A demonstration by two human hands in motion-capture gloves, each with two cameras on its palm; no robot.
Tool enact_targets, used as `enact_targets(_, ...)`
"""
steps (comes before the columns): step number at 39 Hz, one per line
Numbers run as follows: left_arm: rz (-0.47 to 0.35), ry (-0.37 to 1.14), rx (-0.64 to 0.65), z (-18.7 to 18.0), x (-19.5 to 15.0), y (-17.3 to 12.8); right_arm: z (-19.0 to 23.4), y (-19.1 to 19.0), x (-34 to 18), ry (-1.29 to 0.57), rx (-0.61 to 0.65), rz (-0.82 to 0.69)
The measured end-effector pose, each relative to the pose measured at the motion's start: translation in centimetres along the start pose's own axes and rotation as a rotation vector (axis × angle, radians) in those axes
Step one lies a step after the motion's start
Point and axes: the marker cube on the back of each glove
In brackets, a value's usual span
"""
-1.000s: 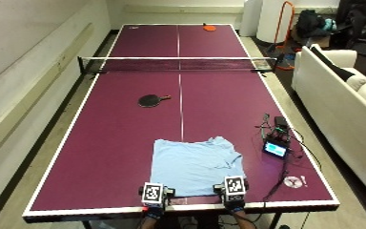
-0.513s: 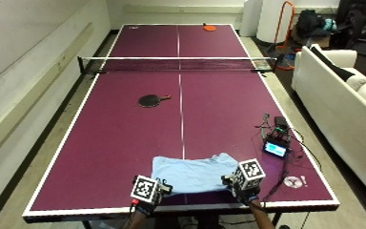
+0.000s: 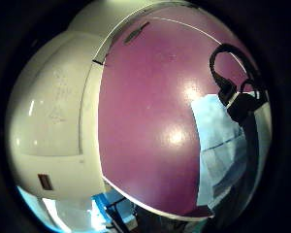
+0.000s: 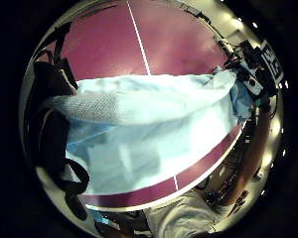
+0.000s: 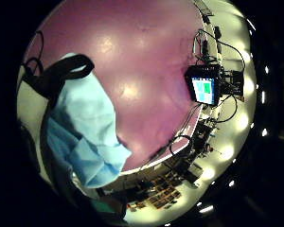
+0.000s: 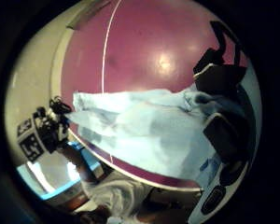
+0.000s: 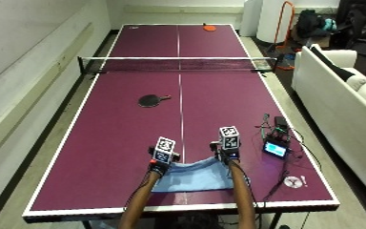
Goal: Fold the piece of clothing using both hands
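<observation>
- Light blue cloth, the piece of clothing [image 7: 192,176], lies on the purple table [image 7: 106,143] near my edge, its near part flat on the top and its far edge raised between my two hands
- My left hand [image 7: 161,160] pinches the far left corner of the clothing, fingers curled round the fabric; in the left thumb side palm view the cloth [image 4: 154,129] stretches across from that hand to my other hand [image 4: 253,74]
- My right hand [image 7: 228,150] grips the far right corner in the same way, fingers closed on the cloth; the right thumb side palm view shows the fabric [image 6: 144,130] running from my dark fingers [image 6: 224,135] over to the left hand [image 6: 46,128]
- Both forearms reach out over the folded part of the garment
- Further up the table a black paddle [image 7: 151,99] lies just left of the white centre line, well apart from the clothing, with the net [image 7: 178,64] beyond it
- A small device with a lit screen [image 7: 276,148] and cables sits to the right of my right hand, near the table's edge
- An orange paddle [image 7: 209,27] rests at the far end
</observation>
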Motion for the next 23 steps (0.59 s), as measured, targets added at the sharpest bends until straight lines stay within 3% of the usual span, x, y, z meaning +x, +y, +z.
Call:
enact_targets(2, 0.010, 0.047, -0.051, 0.6, 0.9, 0.3, 0.3, -0.1, 0.5, -0.067, -0.034, -0.041)
enact_targets(6, -0.029, 0.068, 0.216, 0.6, 0.5, -1.2, 0.9, 2.0, 1.9, -0.226, 0.072, 0.027)
enact_targets(8, -0.048, 0.033, 0.280, 1.9, 0.2, -1.5, 1.7, 3.7, 3.0, -0.310, 0.125, 0.116)
enact_targets(12, -0.046, -0.078, 0.183, 8.6, 0.4, -0.7, 6.1, 6.3, 5.8, -0.475, 0.177, 0.310)
enact_targets(14, -0.012, -0.074, 0.155, 10.1, 1.3, 0.5, 9.1, 6.8, 7.1, -0.515, 0.179, 0.386)
enact_targets(18, 0.062, 0.008, 0.105, 7.4, 3.1, 3.9, 11.3, 9.1, 7.8, -0.488, 0.134, 0.463)
enact_targets(20, 0.102, 0.040, 0.006, 5.6, 3.7, 6.1, 12.5, 8.9, 8.0, -0.454, 0.107, 0.479)
enact_targets(23, 0.167, 0.069, -0.171, 5.9, 4.1, 7.9, 14.4, 7.8, 8.3, -0.373, 0.120, 0.490)
